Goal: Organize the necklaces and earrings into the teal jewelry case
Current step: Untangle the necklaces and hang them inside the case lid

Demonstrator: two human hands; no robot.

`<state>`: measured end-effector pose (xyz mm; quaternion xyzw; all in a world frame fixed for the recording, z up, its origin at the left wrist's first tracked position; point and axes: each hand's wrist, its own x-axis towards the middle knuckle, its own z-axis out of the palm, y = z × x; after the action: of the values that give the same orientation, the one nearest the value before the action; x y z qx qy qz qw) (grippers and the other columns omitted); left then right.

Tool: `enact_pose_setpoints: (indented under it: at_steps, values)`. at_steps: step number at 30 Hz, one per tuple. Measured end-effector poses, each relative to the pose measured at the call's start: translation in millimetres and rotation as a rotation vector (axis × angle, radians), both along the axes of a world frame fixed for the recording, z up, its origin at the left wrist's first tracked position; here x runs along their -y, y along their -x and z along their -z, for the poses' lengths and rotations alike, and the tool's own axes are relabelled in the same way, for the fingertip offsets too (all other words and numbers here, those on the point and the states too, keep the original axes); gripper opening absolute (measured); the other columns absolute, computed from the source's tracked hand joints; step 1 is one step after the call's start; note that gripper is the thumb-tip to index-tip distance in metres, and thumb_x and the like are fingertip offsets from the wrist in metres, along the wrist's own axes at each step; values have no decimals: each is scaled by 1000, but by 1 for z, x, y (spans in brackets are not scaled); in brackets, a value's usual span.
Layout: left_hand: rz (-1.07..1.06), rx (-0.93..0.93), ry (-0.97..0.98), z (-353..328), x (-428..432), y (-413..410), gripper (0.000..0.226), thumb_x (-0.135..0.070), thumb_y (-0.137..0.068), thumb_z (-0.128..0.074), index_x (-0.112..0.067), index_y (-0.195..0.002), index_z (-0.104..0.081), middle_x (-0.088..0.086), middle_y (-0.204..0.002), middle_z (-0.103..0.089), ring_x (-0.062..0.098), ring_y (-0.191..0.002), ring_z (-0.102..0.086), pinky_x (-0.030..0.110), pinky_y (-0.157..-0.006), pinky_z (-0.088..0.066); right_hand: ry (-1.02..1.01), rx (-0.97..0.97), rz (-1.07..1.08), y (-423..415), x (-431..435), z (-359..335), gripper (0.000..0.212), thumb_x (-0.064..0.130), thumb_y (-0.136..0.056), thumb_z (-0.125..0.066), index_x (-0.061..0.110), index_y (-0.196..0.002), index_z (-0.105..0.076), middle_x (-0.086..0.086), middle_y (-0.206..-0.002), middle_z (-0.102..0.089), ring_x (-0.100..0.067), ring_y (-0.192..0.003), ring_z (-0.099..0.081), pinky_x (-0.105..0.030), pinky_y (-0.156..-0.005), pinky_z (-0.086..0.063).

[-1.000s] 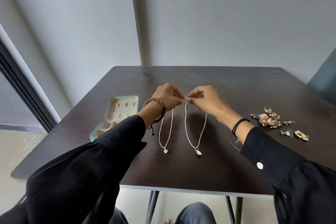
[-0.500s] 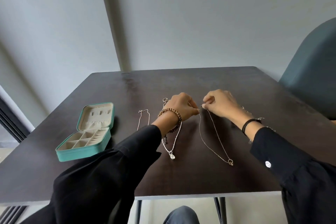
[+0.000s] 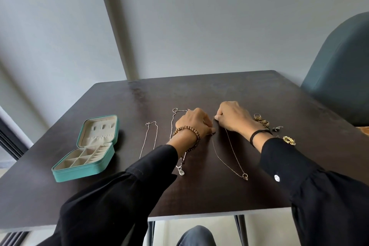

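The teal jewelry case (image 3: 79,171) lies open at the table's left, its beige compartments empty. Three thin necklaces lie on the dark table (image 3: 219,195). A silver one (image 3: 148,142) is nearest the case. A second (image 3: 180,171) with a small pendant runs under my left wrist. A third, ring-pendant necklace (image 3: 229,158) lies between my hands. My left hand (image 3: 194,124) pinches one end of it and my right hand (image 3: 232,117) pinches the other end. Gold earrings (image 3: 261,121) lie beyond my right wrist, and one gold earring (image 3: 289,140) sits by my sleeve.
A dark blue chair (image 3: 339,70) stands at the table's right side. A small dark earring (image 3: 277,128) lies near the gold ones. The table's front edge runs just above my knee (image 3: 195,235). A grey wall stands behind.
The view has swung to the right and nearer. Both hands have lowered the ring-pendant necklace's ends closer to the table; the chain now lies flat between them.
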<state>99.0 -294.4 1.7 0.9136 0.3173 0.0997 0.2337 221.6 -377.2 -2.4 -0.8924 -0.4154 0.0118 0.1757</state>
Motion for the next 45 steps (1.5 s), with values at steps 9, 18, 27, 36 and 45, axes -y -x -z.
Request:
enact_pose_setpoints:
  at_steps: [9,18,27,36,45]
  values:
    - [30,247,177,-7,11,5,52,-8,-82,-71,-14,-130,-54,1,-122,-64,18,-115,-59,25,-93,-47,-232,-110,-142,22,14,-23,16,16,-97,-61,16,-113,-65,-4,-111,-72,-23,-104,-65,-33,-86,-51]
    - [-22,551,598,-46,24,45,14,-10,-91,-68,0,-102,-69,10,-86,-71,12,-68,-67,6,-52,-45,-409,-204,-189,45,36,-71,15,10,-90,-70,24,-94,-74,10,-84,-72,-5,-82,-69,-23,-84,-57]
    - [54,668,641,-73,44,84,12,-25,-92,-70,-13,-90,-69,-3,-77,-70,8,-70,-69,26,-80,-50,-434,-175,-190,70,61,-103,5,16,-92,-69,17,-91,-74,4,-79,-73,-10,-78,-70,-27,-78,-58]
    - [-2,591,684,-52,55,108,18,-21,-93,-69,-4,-98,-70,1,-76,-70,6,-65,-68,23,-75,-51,-681,-540,-211,90,76,-144,15,18,-91,-71,3,-90,-71,1,-68,-61,-11,-55,-53,-27,-65,-55]
    - [-34,697,842,-39,56,123,24,-25,-94,-64,-4,-102,-73,8,-105,-75,21,-108,-68,33,-103,-45,-772,-791,-216,111,74,-173,12,20,-87,-68,9,-88,-66,2,-62,-42,-12,-50,-29,-22,-46,-24]
